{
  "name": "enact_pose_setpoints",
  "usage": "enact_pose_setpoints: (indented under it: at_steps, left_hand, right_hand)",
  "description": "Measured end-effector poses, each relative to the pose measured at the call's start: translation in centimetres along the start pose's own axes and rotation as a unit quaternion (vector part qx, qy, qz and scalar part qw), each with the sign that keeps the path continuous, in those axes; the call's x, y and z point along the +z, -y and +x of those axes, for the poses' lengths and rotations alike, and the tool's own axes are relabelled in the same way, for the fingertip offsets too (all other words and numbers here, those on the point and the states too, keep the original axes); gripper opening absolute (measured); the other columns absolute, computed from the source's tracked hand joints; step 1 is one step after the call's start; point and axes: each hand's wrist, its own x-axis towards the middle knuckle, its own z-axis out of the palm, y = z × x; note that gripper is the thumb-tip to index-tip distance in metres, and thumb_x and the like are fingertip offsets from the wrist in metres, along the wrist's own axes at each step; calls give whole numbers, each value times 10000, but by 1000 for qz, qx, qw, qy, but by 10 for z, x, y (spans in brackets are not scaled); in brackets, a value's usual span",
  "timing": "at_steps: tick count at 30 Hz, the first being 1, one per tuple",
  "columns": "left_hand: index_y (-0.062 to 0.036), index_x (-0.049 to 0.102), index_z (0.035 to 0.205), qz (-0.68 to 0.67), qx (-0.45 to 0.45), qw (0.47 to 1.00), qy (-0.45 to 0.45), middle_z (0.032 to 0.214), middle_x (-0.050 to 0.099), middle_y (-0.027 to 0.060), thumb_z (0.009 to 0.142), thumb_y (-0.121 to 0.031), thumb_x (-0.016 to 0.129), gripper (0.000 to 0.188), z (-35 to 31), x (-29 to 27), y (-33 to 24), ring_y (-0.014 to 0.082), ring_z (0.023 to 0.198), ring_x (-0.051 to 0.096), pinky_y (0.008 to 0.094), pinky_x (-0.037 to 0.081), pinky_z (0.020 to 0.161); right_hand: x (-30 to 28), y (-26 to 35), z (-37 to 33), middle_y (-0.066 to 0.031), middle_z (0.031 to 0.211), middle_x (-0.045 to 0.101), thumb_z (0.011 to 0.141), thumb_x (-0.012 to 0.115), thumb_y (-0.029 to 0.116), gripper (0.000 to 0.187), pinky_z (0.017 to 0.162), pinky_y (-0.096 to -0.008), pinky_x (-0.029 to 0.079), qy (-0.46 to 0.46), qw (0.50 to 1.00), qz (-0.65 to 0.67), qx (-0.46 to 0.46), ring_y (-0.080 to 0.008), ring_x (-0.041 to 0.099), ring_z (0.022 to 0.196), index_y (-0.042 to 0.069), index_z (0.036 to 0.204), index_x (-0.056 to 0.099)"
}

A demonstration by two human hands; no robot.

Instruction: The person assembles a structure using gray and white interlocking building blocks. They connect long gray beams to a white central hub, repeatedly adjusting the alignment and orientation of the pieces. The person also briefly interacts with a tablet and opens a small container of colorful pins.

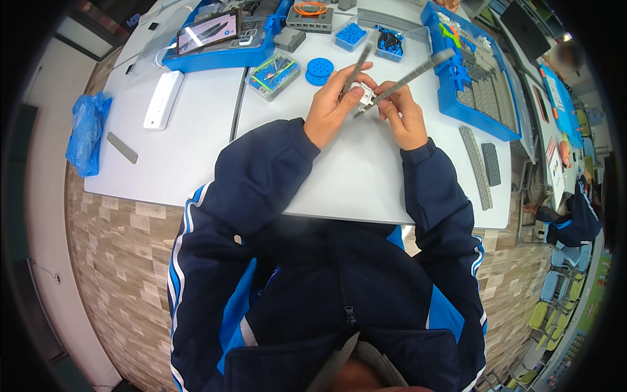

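Observation:
Both my hands are raised over the white table, closed on one assembly of building parts. My left hand [334,103] grips its white block [364,95], thumb across the near side. Two long grey beams reach away from the block: one beam [358,66] slants up past my left fingers, the other beam [418,70] runs up to the right. My right hand [402,116] pinches around the right beam's lower end, close to the white block. Where the beams join the block is partly covered by my fingers.
Behind my hands stand a blue gear wheel [319,71], a clear parts box [273,76] and small tubs of blue pieces [351,36]. A blue parts tray [486,88] is at right, near loose grey beams [475,167]. A phone [209,32] leans on a blue case [225,60]; a white power strip [163,100] lies left.

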Motion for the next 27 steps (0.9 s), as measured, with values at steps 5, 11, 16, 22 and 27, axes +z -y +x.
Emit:
enact_pose_setpoints:
  at_steps: [5,11,16,22,27]
  left_hand:
    - [-43,548,1327,-18,-9,1000,-8,1120,653,56,1026,-216,588,349,1,1,0,136,1036,588,298,475,916]
    - [-31,560,1259,-34,-13,999,-24,1147,637,67,996,-171,643,310,3,-1,1,137,1042,624,297,507,895]
    - [-32,551,1251,-33,-4,999,-10,1171,623,64,992,-182,657,318,4,-1,6,135,1041,621,297,512,901]
    - [-32,533,1247,-64,-3,998,-27,1178,618,73,989,-191,666,331,3,-5,5,133,1050,620,286,517,915]
    - [-23,527,1239,-52,-36,998,-20,1182,620,76,989,-201,668,337,3,-4,5,133,1058,621,276,514,917]
  right_hand:
    - [2,16,1,-94,1082,638,1007,510,74,415,713,-298,497,10,996,89,23,-155,588,773,91,1421,481]
    - [0,21,9,-99,1181,544,952,592,105,688,750,-285,495,42,994,-26,-98,-197,560,919,142,1580,314]
    - [5,12,7,-88,1089,587,874,739,144,840,787,-283,488,27,995,-65,-71,-182,578,861,112,1581,286]
    - [-10,10,12,-100,1090,700,1005,613,186,569,798,-269,523,-8,996,78,-35,-145,657,915,9,1475,347]
    - [-22,22,11,-112,1143,688,1047,548,207,436,912,-302,502,38,999,-12,-23,-172,634,1029,-7,1416,460]
